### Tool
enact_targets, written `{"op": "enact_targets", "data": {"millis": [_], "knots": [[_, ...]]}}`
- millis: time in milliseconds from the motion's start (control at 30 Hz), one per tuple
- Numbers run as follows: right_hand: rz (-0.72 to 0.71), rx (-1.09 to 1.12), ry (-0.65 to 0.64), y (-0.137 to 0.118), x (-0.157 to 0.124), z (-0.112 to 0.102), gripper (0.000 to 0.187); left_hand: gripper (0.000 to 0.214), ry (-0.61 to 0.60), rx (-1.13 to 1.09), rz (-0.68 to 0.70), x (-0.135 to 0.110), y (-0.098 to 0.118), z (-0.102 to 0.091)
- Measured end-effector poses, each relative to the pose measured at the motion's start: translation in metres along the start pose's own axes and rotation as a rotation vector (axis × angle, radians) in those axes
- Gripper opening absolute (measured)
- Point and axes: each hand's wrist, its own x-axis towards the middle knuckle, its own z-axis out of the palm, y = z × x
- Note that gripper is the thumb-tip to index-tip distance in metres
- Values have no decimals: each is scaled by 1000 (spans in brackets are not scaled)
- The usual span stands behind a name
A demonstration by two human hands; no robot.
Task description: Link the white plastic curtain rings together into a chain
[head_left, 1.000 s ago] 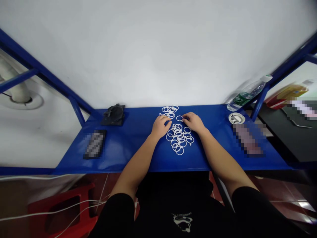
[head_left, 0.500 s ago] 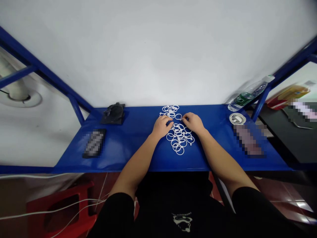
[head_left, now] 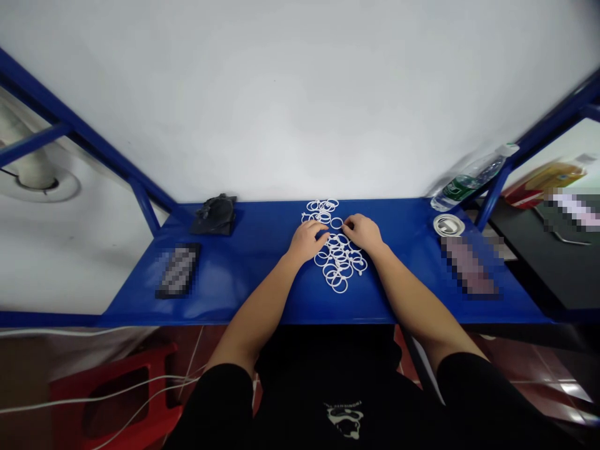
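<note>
A heap of several white plastic rings (head_left: 340, 265) lies on the blue table (head_left: 244, 281) in front of me, with a smaller cluster of rings (head_left: 321, 208) behind it near the wall. My left hand (head_left: 307, 239) rests knuckles-up at the heap's far left, fingers curled and pinched on a ring. My right hand (head_left: 362, 230) sits at the heap's far right, its fingertips pinching a single white ring (head_left: 336, 223) between the two hands.
A black crumpled object (head_left: 216, 214) lies at the back left and a dark flat device (head_left: 178, 270) nearer the left edge. At the right stand a tilted water bottle (head_left: 471, 177), a coiled white cable (head_left: 448, 224) and a blurred object (head_left: 469, 265). Blue frame bars rise at both sides.
Both hands shifted slightly toward each other; the single ring in my right fingertips moved a little left. The heap stayed in place.
</note>
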Motion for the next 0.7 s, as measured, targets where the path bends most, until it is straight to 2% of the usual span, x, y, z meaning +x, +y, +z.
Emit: {"op": "enact_targets", "data": {"millis": [100, 200, 333, 467, 700], "knots": [[-29, 93, 73, -1, -2, -1, 15, 13, 29, -5, 12, -1, -1, 1], [-85, 200, 169, -6, -7, -2, 16, 23, 113, 2, 36, 0, 0, 0], [-279, 262, 219, -15, -13, 2, 13, 39, 200, 25, 66, 1, 3, -3], [-417, 306, 245, -22, -17, 5, 17, 38, 160, 71, 101, 1, 5, -4], [-540, 393, 277, -30, -21, -1, 23, 23, 131, 46, 138, 1, 6, -3]]}}
